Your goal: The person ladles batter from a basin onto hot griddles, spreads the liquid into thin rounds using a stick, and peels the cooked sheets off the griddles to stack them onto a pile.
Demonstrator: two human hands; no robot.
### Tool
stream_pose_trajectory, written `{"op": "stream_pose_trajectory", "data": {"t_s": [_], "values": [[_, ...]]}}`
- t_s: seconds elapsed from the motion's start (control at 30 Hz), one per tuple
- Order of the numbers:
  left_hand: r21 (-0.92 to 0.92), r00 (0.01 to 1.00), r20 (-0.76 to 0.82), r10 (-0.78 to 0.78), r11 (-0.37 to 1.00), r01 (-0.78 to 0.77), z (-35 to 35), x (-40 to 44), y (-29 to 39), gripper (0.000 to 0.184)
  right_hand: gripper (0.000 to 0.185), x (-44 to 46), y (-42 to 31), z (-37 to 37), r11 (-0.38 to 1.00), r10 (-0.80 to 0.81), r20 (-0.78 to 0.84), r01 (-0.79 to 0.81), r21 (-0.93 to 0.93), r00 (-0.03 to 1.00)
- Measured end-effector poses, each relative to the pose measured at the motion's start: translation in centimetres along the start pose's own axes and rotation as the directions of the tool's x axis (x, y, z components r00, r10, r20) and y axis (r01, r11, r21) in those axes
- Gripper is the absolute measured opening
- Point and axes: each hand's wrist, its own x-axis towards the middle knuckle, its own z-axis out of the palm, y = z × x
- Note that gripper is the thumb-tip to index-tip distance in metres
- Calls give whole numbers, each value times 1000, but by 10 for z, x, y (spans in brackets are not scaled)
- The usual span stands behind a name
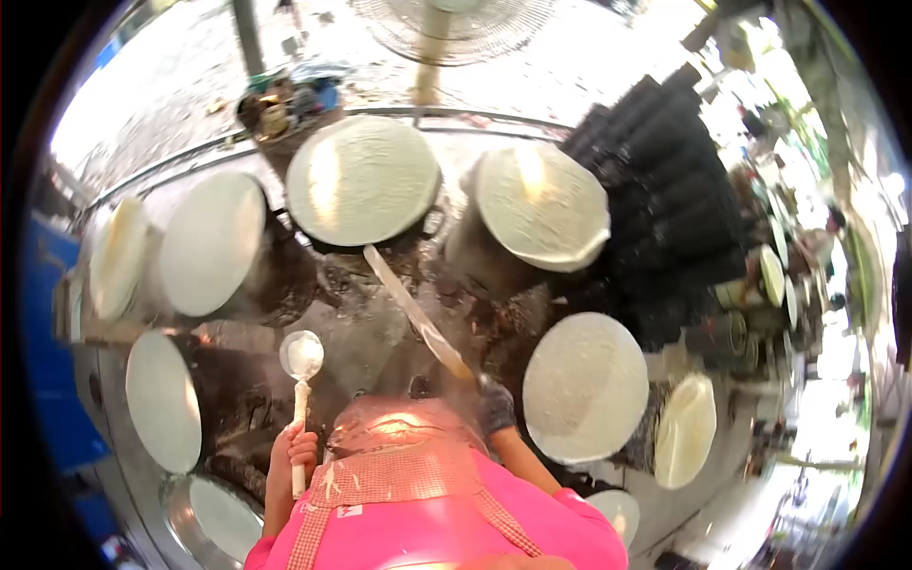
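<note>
My left hand (300,448) is closed around the pale handle of a ladle (302,357), which points away from me with white stuff in its round bowl. On my right hand (496,407) is a dark glove, and its fingers are wrapped round the near end of a long flat stick (418,315). The stick's far tip reaches the front rim of a round steamer topped with a smooth white sheet (366,180). Whether the tip slides under that sheet, I cannot tell. Another pale round sheet (584,388) lies just right of my gloved hand.
More pale round tops ring me, among them a wrinkled one on a tall pot (543,204) and one at the left (166,401). Dark ridged sheeting (655,199) leans at the right. A fan (454,28) stands beyond the ledge. A metal basin (190,503) sits lower left.
</note>
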Motion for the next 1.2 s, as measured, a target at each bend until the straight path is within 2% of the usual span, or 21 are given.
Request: {"op": "stream_pose_trajectory", "data": {"t_s": [0.07, 0.13, 0.17, 0.27, 0.37, 0.43, 0.47, 0.57, 0.6, 0.7, 0.73, 0.83, 0.87, 0.93, 0.97, 1.0, 1.03, 1.07, 1.1, 1.17, 1.2], "values": [[21, 999, -31, -33, 999, 33, 6, 16, -2, 32, 24, 25, -23, -29, 999, 16, -87, -13, 29, 996], [-23, 997, -69, -48, 999, 46, 34, 34, -18, 32, 27, 46, -10, -44, 962, 263, -51, -259, 84, 963], [-20, 994, -78, -81, 997, 80, 42, 41, -25, 32, 29, 54, 12, -40, 966, 200, -164, -223, -132, 966], [20, 985, -116, -128, 991, 131, 63, 58, -31, 31, 42, 69, 27, -83, 936, 244, -300, -305, -174, 922], [59, 968, -138, -208, 974, 218, 76, 80, -22, 31, 26, 106, 36, -98, 896, 247, -213, -307, -321, 945], [116, 940, -223, -258, 950, 289, 90, 97, -12, 19, 21, 147, 55, -90, 911, -58, -337, -89, -403, 940], [154, 925, -261, -277, 934, 323, 98, 105, -6, 16, 17, 172, 58, -90, 859, -155, -309, -27, -512, 938], [207, 868, -374, -326, 883, 420, 126, 128, 10, 16, 37, 226, 2, -135, 772, 216, 12, -163, -615, 976], [215, 850, -399, -343, 866, 451, 133, 136, 21, 17, 50, 248, 18, -126, 785, 143, 3, -112, -610, 990], [208, 767, -478, -428, 793, 572, 152, 152, 47, 32, 33, 301, 67, -103, 736, 146, 204, 32, -677, 968], [206, 748, -511, -423, 785, 585, 157, 160, 55, 34, 26, 310, 85, -99, 715, -59, 148, 145, -684, 987], [218, 699, -550, -457, 729, 648, 168, 179, 80, 34, 24, 333, 56, -142, 643, -23, 115, 103, -759, 993], [218, 686, -578, -442, 726, 652, 170, 185, 85, 34, 17, 349, 89, -136, 760, 11, -52, -42, -649, 999], [233, 660, -631, -408, 712, 662, 176, 200, 95, 34, 16, 367, 66, -179, 783, -223, -333, -35, -621, 916], [337, 676, -665, -319, 679, 652, 178, 208, 98, 34, 19, 383, 80, -193, 795, -379, -543, -37, -606, 750], [306, 665, -656, -358, 678, 668, 185, 212, 95, 32, 19, 395, 80, -217, 804, -351, -619, -114, -584, 703], [276, 652, -646, -396, 676, 683, 192, 216, 92, 29, 18, 415, 103, -233, 747, -129, -675, -376, -548, 727], [259, 633, -651, -419, 662, 704, 196, 219, 91, 30, 17, 423, 109, -264, 825, -314, -735, -210, -525, 601], [248, 631, -644, -433, 662, 707, 195, 221, 88, 30, 18, 420, 107, -291, 875, -142, -805, -306, -374, 576], [220, 621, -641, -451, 667, 712, 192, 225, 81, 32, 18, 398, 102, -340, 964, 201, -890, -246, 104, 408], [199, 610, -646, -458, 671, 715, 194, 229, 75, 32, 18, 393, 147, -359, 964, 253, -901, -165, 206, 351]]}}
